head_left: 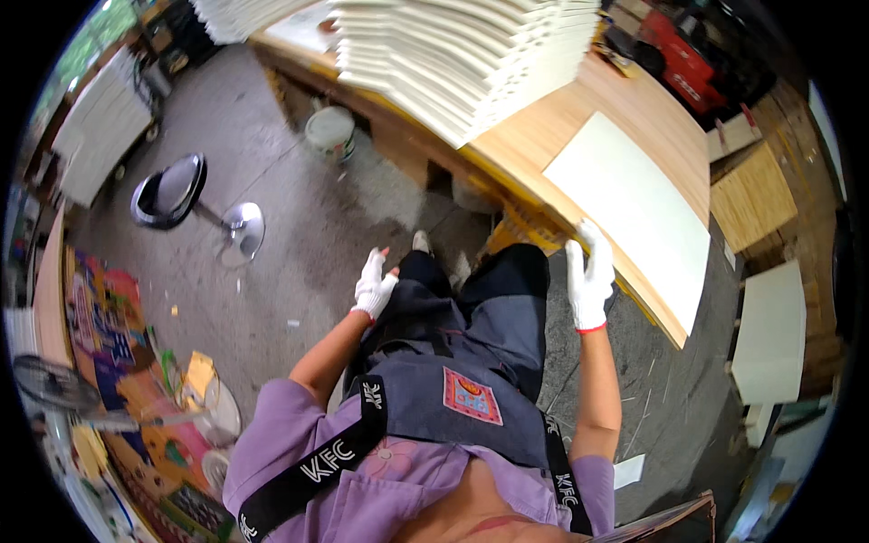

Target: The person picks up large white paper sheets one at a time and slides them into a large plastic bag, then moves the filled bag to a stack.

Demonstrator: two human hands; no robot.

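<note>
My left hand (374, 287), in a white knitted glove with bare fingertips showing, hangs beside my left thigh. Its fingers are apart and nothing is in them. At the table's near edge is my right hand (590, 279), also in a white glove, with thumb and fingers spread. Its fingertips are close to a flat white board (634, 208) lying on the wooden table (529, 136); whether they touch the edge is unclear. Farther back on the table, a tall stack of white panels (453, 68) rises with its edges fanned.
A black stool (181, 195) with a round metal base stands on the floor to the left, near a white bucket (330, 134). A fan (54, 385) is at the lower left. Beyond the table sits a red machine (683, 63). More boards (769, 335) lean at the right.
</note>
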